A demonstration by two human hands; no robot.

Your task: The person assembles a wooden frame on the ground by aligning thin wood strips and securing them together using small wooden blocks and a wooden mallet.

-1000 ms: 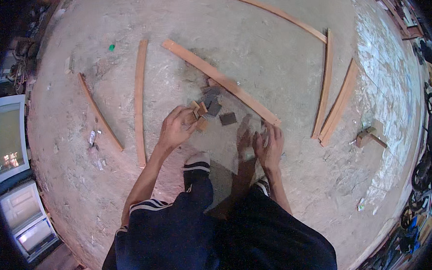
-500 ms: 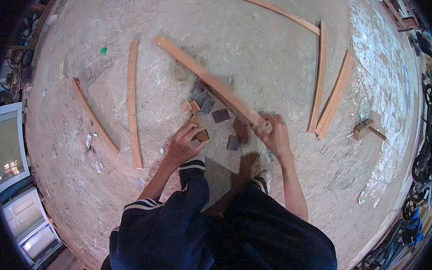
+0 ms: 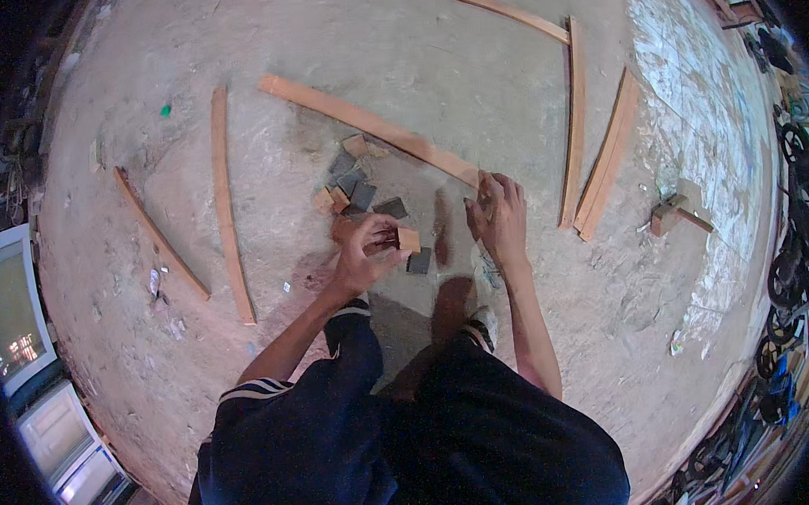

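Between the thumb and fingers of my left hand [image 3: 364,253] is a small wooden block [image 3: 408,240], with a pale face turned up. Just below it a dark flat block [image 3: 419,262] lies on the floor. My right hand [image 3: 501,218] has its fingers curled at the near end of a long wooden strip [image 3: 370,126], which slants away to the far left. Its thumb sits close to the strip's edge. Beyond my left hand lies a loose heap of small blocks [image 3: 362,196], some dark grey, some light brown; my fingers hide part of it.
Two strips lie on the left, a shorter strip [image 3: 161,233] and a longer strip [image 3: 226,207]. More lie on the right, among them a wide strip [image 3: 608,155]. A small wooden piece with a bar [image 3: 672,216] rests farther right. My shoe [image 3: 483,326] stands below my right hand.
The strip's near end has swung away from me with my right hand. My left hand has moved right, and its block now shows a pale face instead of a dark one. The view has shifted.
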